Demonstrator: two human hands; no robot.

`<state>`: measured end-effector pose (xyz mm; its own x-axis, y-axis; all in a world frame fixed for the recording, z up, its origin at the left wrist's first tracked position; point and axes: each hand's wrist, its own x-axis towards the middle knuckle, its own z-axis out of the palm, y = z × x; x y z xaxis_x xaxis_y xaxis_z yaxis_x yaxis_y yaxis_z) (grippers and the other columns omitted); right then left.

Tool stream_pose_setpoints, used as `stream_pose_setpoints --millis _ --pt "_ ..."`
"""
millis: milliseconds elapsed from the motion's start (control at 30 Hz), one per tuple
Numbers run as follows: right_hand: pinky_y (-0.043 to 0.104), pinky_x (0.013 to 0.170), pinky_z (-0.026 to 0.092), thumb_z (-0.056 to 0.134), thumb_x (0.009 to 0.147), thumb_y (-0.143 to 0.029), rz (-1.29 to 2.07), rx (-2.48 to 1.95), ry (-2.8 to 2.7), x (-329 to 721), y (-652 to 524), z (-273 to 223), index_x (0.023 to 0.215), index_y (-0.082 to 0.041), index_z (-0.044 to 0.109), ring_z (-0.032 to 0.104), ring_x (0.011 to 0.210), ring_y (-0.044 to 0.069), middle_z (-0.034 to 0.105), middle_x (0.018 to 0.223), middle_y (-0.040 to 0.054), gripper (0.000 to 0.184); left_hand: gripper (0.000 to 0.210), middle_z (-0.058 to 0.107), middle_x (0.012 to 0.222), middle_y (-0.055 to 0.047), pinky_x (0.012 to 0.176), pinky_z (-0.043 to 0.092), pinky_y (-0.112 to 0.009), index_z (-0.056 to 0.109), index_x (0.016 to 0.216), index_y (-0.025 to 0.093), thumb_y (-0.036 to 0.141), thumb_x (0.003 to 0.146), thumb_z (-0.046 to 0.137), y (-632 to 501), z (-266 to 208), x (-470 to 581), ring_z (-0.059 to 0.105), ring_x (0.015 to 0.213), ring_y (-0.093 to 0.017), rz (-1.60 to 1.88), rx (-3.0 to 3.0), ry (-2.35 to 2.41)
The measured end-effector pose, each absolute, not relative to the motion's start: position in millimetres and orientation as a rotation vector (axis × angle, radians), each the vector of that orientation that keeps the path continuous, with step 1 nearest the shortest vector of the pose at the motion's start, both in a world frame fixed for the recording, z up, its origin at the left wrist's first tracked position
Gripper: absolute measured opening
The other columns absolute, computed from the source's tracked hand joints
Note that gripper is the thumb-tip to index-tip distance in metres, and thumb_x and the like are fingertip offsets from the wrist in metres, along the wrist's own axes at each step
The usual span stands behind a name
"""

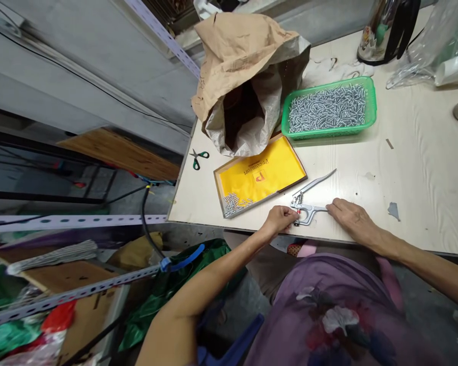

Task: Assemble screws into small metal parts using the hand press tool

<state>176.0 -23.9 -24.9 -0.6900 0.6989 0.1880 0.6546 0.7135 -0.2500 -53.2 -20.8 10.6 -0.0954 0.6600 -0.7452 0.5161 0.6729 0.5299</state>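
Both hands were laid on the pliers (309,203) at the near edge of the table (423,152). The left hand (280,219) was curled loosely at the tool's head, fingertips touching it; whether anything small was pinched there could not be told. The right hand (351,216) was spread flat, fingers resting on the lower handle. The tool's long axis was set left to right, its upper handle angled away toward the green basket (370,99). A yellow tray (263,175) of screws was placed just beyond the left hand.

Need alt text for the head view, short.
Two bare hands, left hand and right hand, rest on a metal hand tool at a table edge. Behind it: yellow tray, green basket of screws, open paper sack, scissors.
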Motion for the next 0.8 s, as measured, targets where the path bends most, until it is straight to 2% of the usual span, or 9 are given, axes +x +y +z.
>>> stream_pose_setpoints --millis 167,367,567,667,800 --pt "0.028 0.060 0.037 0.039 0.090 0.001 0.167 -1.064 -2.642 175 -25 -24 0.084 -0.015 0.058 0.050 0.070 0.017 0.057 0.080 0.0066 0.025 0.012 0.052 0.042 0.005 0.043 0.041 -0.015 0.063 0.075 0.009 0.013 0.087 0.063 -19 14 -55 0.047 0.035 -0.005 0.162 0.763 1.696" --pt "0.028 0.061 0.036 0.039 0.090 0.003 0.087 -1.043 -2.642 175 -26 -26 0.085 -0.015 0.058 0.049 0.069 0.017 0.057 0.079 0.0056 0.027 0.017 0.051 0.038 0.005 0.041 0.041 -0.014 0.061 0.068 0.010 0.012 0.083 0.067 -14 14 -55 0.047 0.033 -0.005 0.096 0.815 1.684" --pt "0.028 0.059 0.034 0.043 0.091 0.001 0.006 -1.066 -2.585 173 -26 -29 0.081 -0.015 0.058 0.047 0.066 0.016 0.056 0.076 0.0046 0.024 0.015 0.050 0.040 0.007 0.043 0.044 -0.015 0.059 0.069 0.011 0.006 0.084 0.060 -12 13 -58 0.047 0.035 -0.005 0.208 0.833 1.670" --pt "0.028 0.059 0.034 0.042 0.090 0.002 -0.003 -1.062 -2.571 173 -26 -29 0.080 -0.015 0.058 0.045 0.065 0.016 0.055 0.074 0.0039 0.026 0.016 0.050 0.041 0.008 0.043 0.045 -0.015 0.059 0.067 0.011 0.003 0.081 0.059 -7 11 -61 0.048 0.036 -0.005 0.191 0.915 1.683" --pt "0.029 0.062 0.035 0.040 0.091 0.001 0.045 -1.046 -2.601 174 -26 -29 0.084 -0.015 0.060 0.047 0.068 0.017 0.056 0.077 0.0048 0.027 0.015 0.049 0.039 0.008 0.041 0.042 -0.013 0.060 0.063 0.011 0.005 0.075 0.067 -1 9 -61 0.046 0.033 -0.004 0.035 0.972 1.645"
